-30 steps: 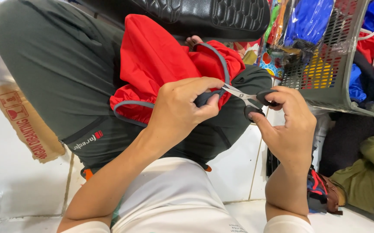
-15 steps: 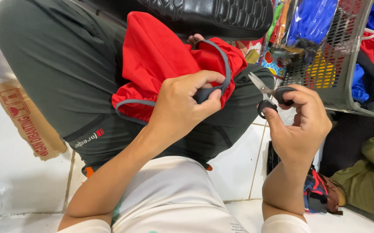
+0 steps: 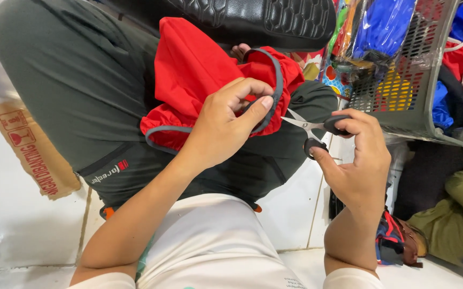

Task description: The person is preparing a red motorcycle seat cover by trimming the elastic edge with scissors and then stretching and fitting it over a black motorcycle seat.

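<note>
While the red garment (image 3: 199,69) lies bunched over the person's lap in the upper middle of the frame, the left hand (image 3: 226,126) is closed on its grey-bound edge (image 3: 274,85), thumb and forefinger pinching the binding so that a loop of it arches up above the knuckles. That cloth looks thin, light and limp: it sags and folds wherever it is not held, so the firmer bound hem seems the sensible place to grip, where the doubled trim gives the fingers something to pull taut. To the right of centre, the right hand (image 3: 357,160) holds small scissors (image 3: 309,128) with black handles, fingers curled through and around the loops; the blades stand slightly parted and point left toward the hem, just beside the fabric without clearly touching it. The scissors are stiff and sharp-tipped, light enough to steer with the fingers alone. Both forearms rise from the bottom of the frame, the left one angled up and to the right with the wrist bent over the cloth, the right one nearly upright with the wrist cocked inward. A grey perforated basket (image 3: 402,107) of coloured packets fills the upper right, a strip of brown cardboard (image 3: 33,155) lies at the left on the white tiled floor (image 3: 17,225), and a dark padded seat (image 3: 253,21) runs along the top edge.
</note>
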